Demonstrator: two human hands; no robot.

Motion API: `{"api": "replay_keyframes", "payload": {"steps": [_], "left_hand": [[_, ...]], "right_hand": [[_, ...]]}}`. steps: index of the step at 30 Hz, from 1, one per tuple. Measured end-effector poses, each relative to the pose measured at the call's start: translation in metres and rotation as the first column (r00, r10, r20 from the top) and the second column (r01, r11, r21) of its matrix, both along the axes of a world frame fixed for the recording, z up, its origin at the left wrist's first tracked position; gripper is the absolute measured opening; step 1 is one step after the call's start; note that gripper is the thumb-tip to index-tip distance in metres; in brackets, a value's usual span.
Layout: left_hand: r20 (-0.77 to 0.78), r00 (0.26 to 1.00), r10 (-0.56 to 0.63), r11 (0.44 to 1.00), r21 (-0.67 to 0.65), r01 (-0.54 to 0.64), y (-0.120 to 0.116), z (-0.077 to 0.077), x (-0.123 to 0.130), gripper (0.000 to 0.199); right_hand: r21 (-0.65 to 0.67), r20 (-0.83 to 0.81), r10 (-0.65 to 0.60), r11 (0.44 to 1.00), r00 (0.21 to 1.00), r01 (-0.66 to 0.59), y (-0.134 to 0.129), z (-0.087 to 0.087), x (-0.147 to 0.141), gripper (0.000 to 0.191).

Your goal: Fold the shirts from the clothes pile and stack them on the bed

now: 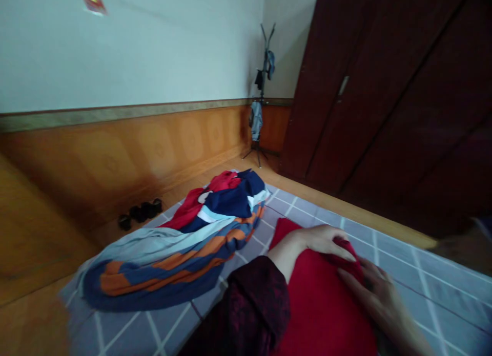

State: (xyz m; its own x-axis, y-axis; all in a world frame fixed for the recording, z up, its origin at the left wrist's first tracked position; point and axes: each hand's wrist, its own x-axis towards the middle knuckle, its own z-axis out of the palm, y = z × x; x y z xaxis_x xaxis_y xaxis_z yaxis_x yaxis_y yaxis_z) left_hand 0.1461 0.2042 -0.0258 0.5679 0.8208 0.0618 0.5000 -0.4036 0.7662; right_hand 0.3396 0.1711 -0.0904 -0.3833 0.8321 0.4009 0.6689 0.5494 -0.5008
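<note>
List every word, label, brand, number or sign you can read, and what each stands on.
No text can be read.
Red wall decoration: yellow mark, too blurred to read, cut off at the picture's top.
White patch on the clothes pile: too blurred to tell.
Red cloth: no lettering visible.

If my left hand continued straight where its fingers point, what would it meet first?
The left hand would probably first meet the raised fold of the plain red cloth, then the right hand; depth there is unclear.
</note>
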Motion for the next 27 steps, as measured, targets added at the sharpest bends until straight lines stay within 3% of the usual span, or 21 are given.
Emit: {"api": "replay_keyframes", "payload": {"steps": [1,3,6,11,14,21,27], "left_hand": [[-0.003,1.000,0.003,1.000,0.013,-0.003,0.001,-0.003,0.001,0.022],[-0.118,0.986,0.120,0.987,0.124,-0.105,-0.004,-0.009,0.006,0.027],[-0.170,0.962,0.216,0.961,0.214,-0.177,-0.014,-0.014,0.015,0.032],[-0.248,0.924,0.292,0.936,0.272,-0.224,-0.018,-0.008,0.013,0.037],[-0.302,0.912,0.278,0.946,0.252,-0.205,-0.016,-0.003,0.004,0.040],[-0.344,0.929,0.138,0.987,0.130,-0.098,-0.015,0.009,-0.015,0.026],[-0.412,0.889,0.198,0.975,0.176,-0.136,-0.018,0.011,-0.012,0.024]], "right_hand": [[-0.022,0.018,-0.003,1.000,1.000,0.003,-0.004,0.000,-0.001,0.041],[-0.047,0.047,-0.012,0.999,0.999,0.015,-0.010,0.001,-0.006,0.042],[-0.062,0.083,-0.059,0.996,0.995,0.064,-0.016,0.005,-0.014,0.032],[-0.070,0.049,-0.096,0.993,0.994,0.100,-0.024,0.011,-0.017,0.022],[-0.075,0.012,-0.091,0.993,0.996,0.092,-0.026,0.013,-0.016,0.019],[-0.100,-0.031,-0.114,0.989,0.993,0.111,-0.028,0.017,-0.017,0.021],[-0.089,-0.064,-0.116,0.990,0.991,0.110,-0.032,0.022,-0.018,0.021]]}}
